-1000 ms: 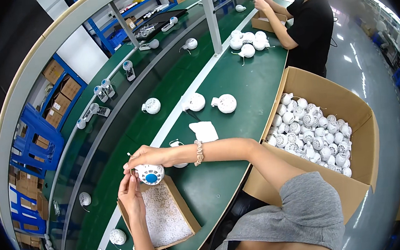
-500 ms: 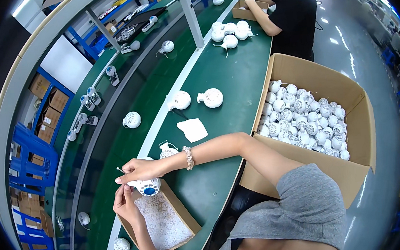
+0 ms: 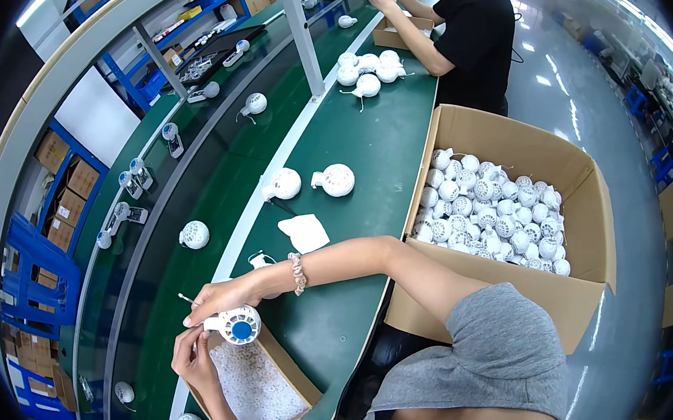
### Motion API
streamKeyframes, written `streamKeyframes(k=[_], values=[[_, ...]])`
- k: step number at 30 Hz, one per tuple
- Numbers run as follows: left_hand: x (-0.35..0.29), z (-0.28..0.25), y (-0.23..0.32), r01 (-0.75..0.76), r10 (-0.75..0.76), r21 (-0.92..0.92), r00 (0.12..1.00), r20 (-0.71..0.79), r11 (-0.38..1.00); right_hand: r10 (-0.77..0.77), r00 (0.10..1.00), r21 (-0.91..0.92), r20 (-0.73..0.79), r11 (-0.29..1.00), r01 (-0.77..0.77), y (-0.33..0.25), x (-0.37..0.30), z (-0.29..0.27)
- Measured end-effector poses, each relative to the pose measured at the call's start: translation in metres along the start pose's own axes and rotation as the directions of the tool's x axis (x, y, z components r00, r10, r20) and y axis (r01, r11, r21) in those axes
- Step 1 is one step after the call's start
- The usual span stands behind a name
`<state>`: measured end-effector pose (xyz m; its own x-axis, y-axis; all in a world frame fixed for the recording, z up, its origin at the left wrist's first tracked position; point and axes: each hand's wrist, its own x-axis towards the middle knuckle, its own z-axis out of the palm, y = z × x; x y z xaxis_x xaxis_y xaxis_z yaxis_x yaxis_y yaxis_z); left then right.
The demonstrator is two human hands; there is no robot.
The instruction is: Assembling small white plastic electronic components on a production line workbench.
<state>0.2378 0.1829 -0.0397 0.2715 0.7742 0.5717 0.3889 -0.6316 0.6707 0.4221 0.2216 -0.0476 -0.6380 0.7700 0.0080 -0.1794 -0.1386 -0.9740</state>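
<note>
Both my hands meet over a small box, at the narrow neck of a white round fan head [image 3: 239,327] with slots and a blue centre. My left hand [image 3: 195,360] pinches the neck from below, fingertips closed. Reaching across from the right, my right hand [image 3: 222,297] is closed on the neck from above; its fingertips partly hide the grip. A thin white wire end [image 3: 186,298] sticks out past the right fingers. The open cardboard box [image 3: 293,371] beneath holds many tiny whitish pieces. Another white fan head [image 3: 261,261] lies partly hidden behind my right wrist.
A large carton [image 3: 585,212] full of white fan heads stands to my right. Two fan heads [image 3: 337,179] and a white cloth or paper [image 3: 304,233] lie on the green table. A curved conveyor [image 3: 156,250] carries more. A co-worker [image 3: 475,34] works at the far end.
The fan head has turned, so its blue centre and slots show more fully. The whole view has shifted slightly. The co-worker's hands have come together.
</note>
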Motion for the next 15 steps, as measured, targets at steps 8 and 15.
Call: streamKeyframes(k=[8,15], values=[[-0.002,0.01,-0.001,-0.062,0.067,0.093,0.996,-0.057,0.994,0.145,0.984,0.199,0.108,0.966,-0.164,-0.014,-0.017,0.014],[-0.012,0.018,0.006,0.469,-0.558,-0.577,0.829,0.028,0.668,-0.295,0.955,-0.393,-0.02,0.881,0.264,-0.013,-0.016,0.017]])
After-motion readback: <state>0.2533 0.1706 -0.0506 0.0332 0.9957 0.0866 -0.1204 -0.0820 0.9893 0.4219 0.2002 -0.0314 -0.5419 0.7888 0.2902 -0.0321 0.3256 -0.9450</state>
